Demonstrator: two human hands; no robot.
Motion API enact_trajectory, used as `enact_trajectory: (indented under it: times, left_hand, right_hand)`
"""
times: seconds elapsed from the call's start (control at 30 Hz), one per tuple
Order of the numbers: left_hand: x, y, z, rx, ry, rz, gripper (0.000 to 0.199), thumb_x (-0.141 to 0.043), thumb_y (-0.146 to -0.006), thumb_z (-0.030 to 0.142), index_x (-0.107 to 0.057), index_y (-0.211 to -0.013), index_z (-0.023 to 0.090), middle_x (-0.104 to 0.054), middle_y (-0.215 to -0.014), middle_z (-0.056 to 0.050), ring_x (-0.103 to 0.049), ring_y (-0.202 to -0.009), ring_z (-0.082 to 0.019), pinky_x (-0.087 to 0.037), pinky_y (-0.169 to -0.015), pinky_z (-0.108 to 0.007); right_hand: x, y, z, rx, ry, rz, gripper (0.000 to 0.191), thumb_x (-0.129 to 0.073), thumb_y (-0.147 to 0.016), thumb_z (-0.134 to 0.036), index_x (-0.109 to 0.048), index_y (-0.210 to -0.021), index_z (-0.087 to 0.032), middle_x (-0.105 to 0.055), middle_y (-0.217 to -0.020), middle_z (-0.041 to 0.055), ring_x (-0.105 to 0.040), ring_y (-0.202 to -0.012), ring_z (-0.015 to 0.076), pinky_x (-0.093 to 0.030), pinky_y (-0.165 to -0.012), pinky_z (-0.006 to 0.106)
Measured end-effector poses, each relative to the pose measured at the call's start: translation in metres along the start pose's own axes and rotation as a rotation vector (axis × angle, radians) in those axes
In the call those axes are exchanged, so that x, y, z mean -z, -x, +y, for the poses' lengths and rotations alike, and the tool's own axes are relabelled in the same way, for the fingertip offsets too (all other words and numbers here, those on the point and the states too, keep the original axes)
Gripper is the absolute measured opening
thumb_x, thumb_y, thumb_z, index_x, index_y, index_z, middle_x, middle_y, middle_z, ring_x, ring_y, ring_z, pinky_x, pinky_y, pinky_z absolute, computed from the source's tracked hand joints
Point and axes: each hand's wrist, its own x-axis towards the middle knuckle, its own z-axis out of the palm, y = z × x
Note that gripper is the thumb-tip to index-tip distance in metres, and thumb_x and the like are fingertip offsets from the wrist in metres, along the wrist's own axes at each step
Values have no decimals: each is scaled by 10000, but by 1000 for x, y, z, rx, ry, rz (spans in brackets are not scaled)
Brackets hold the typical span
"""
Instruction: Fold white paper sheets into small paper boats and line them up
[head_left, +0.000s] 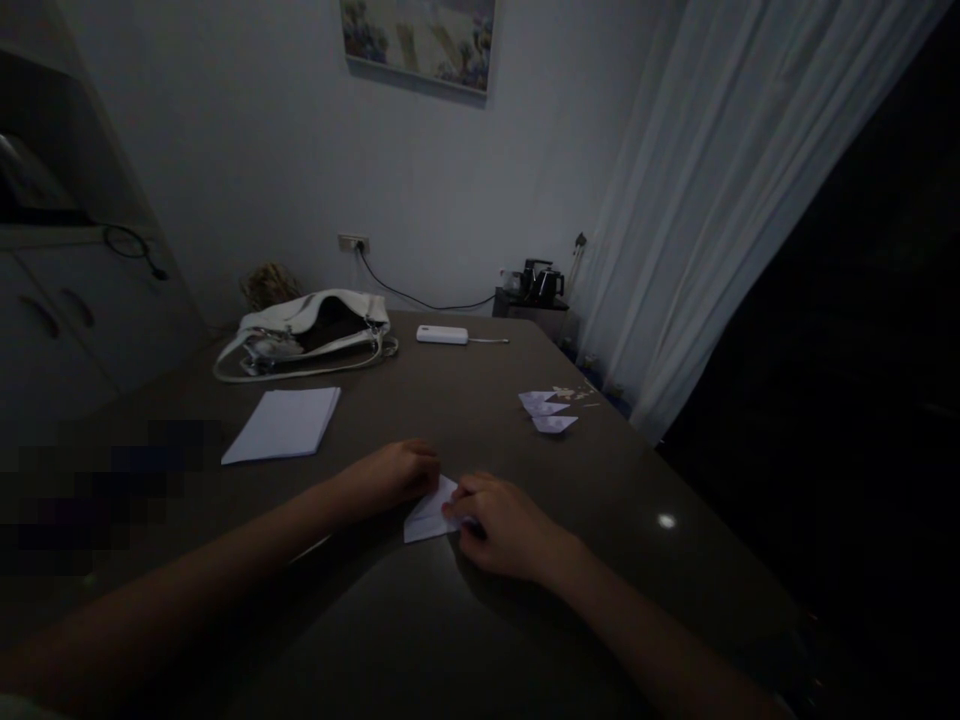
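Note:
A small folded piece of white paper [429, 522] lies on the dark table in front of me, with a pointed top and a straight lower edge. My left hand [401, 470] is closed at its upper left edge, fingers curled down against the paper. From the right, my right hand [506, 525] grips the paper's other side between thumb and fingers, covering that end. Beyond my right hand stand several folded paper boats [553, 424] in a close row. A stack of white paper sheets [285, 424] rests to the left of my left hand.
A white handbag [315, 325] sits at the table's far left, and a white power bank [442, 335] with a short cable lies at the back. Small pale scraps [566, 392] are scattered near the right edge. Behind, a black kettle [550, 286] stands on a low cabinet.

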Motion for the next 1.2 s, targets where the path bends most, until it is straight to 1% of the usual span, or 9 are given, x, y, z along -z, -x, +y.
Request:
enact_trajectory:
  times: [0.17,0.33,0.57,0.73,0.8,0.9,0.97,1.1,1.2]
  left_hand:
    - [1,14,2,40,81,-5,109,-513,-801,103,-601,-750,143,-557,-761,-31,-527,-722,-138,-377,-625,-214]
    - [3,27,5,28,142,-5,117,-511,-811,118,-599,-743,154,-557,-757,-23,-527,-738,-137,-372,-639,-218]
    - [10,40,11,38,164,-65,134,-497,-828,168,-611,-759,168,-575,-783,-31,-536,-759,-146,-381,-651,-226]
    - [14,37,18,112,167,-105,132,-494,-839,233,-604,-817,162,-567,-833,-38,-548,-723,-141,-395,-624,-224]
    - [11,32,25,149,169,-67,196,-495,-849,327,-594,-923,176,-565,-890,-46,-552,-761,-156,-412,-657,-243]
    - [6,25,33,154,185,-62,357,-613,-752,419,-576,-1030,198,-550,-1012,-62,-551,-870,-195,-429,-736,-280]
    - [5,22,35,170,200,-76,381,-639,-726,413,-580,-1041,206,-547,-1034,-63,-550,-896,-207,-433,-757,-294]
    - [6,25,30,178,240,-116,298,-597,-768,343,-596,-1034,208,-562,-1028,-59,-561,-898,-198,-436,-775,-296]
    - [9,29,27,167,258,-116,262,-573,-783,297,-602,-1030,212,-570,-1040,-58,-568,-896,-191,-437,-770,-287]
  right_hand:
    - [-1,0,1,12,7,-3,209,-538,-722,-149,-642,-903,-150,-578,-921,74,-518,-859,173,-396,-722,257]
    - [-1,0,2,12,8,0,210,-525,-733,-155,-641,-909,-148,-581,-910,75,-515,-854,172,-393,-712,259]
    - [-4,-1,4,15,0,12,215,-529,-742,-149,-645,-923,-153,-585,-920,73,-521,-856,165,-396,-721,253]
    - [-3,-2,9,33,-42,18,198,-545,-792,-207,-651,-951,-155,-592,-913,75,-533,-847,162,-396,-729,255]
    - [0,-3,12,56,-81,2,203,-561,-800,-237,-651,-966,-160,-596,-928,72,-542,-844,157,-398,-728,249]
    - [4,-4,17,79,-135,-21,209,-602,-782,-259,-653,-964,-168,-608,-948,66,-554,-856,159,-399,-740,251]
    - [5,-4,21,79,-174,-26,220,-609,-778,-237,-647,-985,-172,-619,-958,63,-562,-869,160,-398,-757,256]
    - [5,-4,26,100,-237,-34,270,-553,-795,-142,-624,-1051,-190,-636,-1001,54,-574,-908,151,-396,-795,256]
    - [5,-7,27,121,-207,-47,267,-590,-778,-181,-629,-1042,-186,-641,-983,50,-575,-897,153,-394,-790,247]
